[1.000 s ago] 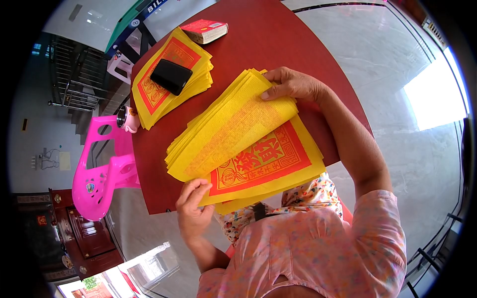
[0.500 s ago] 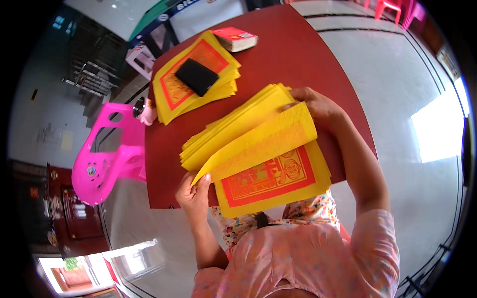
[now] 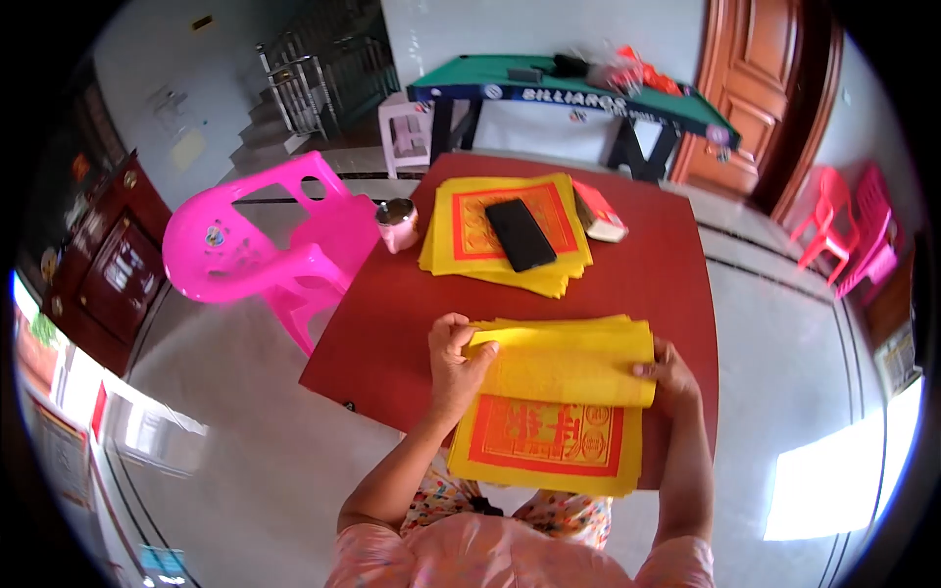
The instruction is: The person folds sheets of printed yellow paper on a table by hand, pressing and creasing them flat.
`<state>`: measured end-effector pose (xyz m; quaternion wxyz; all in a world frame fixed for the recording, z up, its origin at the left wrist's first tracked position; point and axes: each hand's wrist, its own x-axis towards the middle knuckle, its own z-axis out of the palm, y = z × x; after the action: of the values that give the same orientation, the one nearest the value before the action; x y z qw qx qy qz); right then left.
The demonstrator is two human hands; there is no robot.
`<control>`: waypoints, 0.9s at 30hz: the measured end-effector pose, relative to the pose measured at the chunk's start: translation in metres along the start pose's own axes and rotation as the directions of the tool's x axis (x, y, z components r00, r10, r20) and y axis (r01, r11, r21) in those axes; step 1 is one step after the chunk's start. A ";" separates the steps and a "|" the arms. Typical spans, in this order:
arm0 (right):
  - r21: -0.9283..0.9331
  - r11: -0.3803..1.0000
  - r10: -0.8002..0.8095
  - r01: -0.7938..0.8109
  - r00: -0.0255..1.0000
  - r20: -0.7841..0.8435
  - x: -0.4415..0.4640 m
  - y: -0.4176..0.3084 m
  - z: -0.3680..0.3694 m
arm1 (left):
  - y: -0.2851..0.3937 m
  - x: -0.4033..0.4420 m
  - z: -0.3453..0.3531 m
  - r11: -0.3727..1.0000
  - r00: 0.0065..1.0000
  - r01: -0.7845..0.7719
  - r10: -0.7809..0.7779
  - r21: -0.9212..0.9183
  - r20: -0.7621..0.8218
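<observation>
A stack of yellow paper sheets with red printed panels (image 3: 549, 441) lies at the table's near edge. Over its far half, a yellow sheet (image 3: 573, 372) is folded back with its plain side up. My left hand (image 3: 459, 367) pinches this sheet's left end between thumb and fingers. At the opposite end, my right hand (image 3: 672, 380) grips the sheet, thumb on top and fingers mostly hidden behind. Farther back is a second stack of yellow paper (image 3: 446, 250), with a black phone (image 3: 520, 235) resting on it.
A red-covered block, perhaps a book (image 3: 600, 214), and a pink mug (image 3: 397, 227) flank the far stack on the dark red table (image 3: 368, 338). A pink plastic chair (image 3: 260, 269) stands at the left. Behind is a billiards table (image 3: 461, 73).
The camera view has turned and tilted up, showing more of the room. The lifted sheet now lies flatter over the far half, and my right hand has shifted to its right end.
</observation>
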<state>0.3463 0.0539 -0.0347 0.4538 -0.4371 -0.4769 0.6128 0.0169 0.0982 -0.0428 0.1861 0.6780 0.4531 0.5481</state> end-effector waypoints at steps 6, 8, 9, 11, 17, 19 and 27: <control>0.026 0.998 0.055 -0.054 0.998 -0.031 -0.002 -0.002 0.011 | -0.024 -0.009 0.011 0.985 0.988 0.143 -0.148 -0.091 -0.051; 0.187 0.977 -0.092 0.102 0.994 -0.064 -0.001 -0.005 0.023 | -0.025 -0.015 0.011 0.924 0.968 0.213 -0.243 -0.317 -0.060; 0.186 0.973 -0.129 0.135 0.991 -0.043 0.003 0.002 0.018 | -0.026 -0.018 0.007 0.970 0.980 0.151 -0.172 -0.191 -0.098; 0.224 0.964 -0.138 0.142 0.990 -0.032 0.008 0.002 0.021 | -0.013 -0.026 -0.007 0.938 0.963 0.209 -0.246 -0.278 -0.106; 0.165 0.979 -0.107 0.117 0.992 -0.072 0.006 -0.006 0.027 | -0.003 -0.056 -0.036 0.883 0.935 0.304 -0.348 -0.358 -0.067; 0.130 0.986 -0.096 0.105 0.993 -0.070 0.006 -0.005 0.026 | 0.009 -0.060 -0.057 0.668 0.875 0.479 -0.418 -0.570 0.245; 0.156 0.983 -0.095 0.097 0.995 -0.017 0.004 -0.005 0.028 | 0.025 -0.065 -0.039 -0.316 0.361 0.773 -0.493 -0.550 0.791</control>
<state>0.3188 0.0531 -0.0257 0.5181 -0.3796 -0.4456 0.6237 -0.0077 0.0230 -0.0485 0.8655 0.0920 0.2868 0.4002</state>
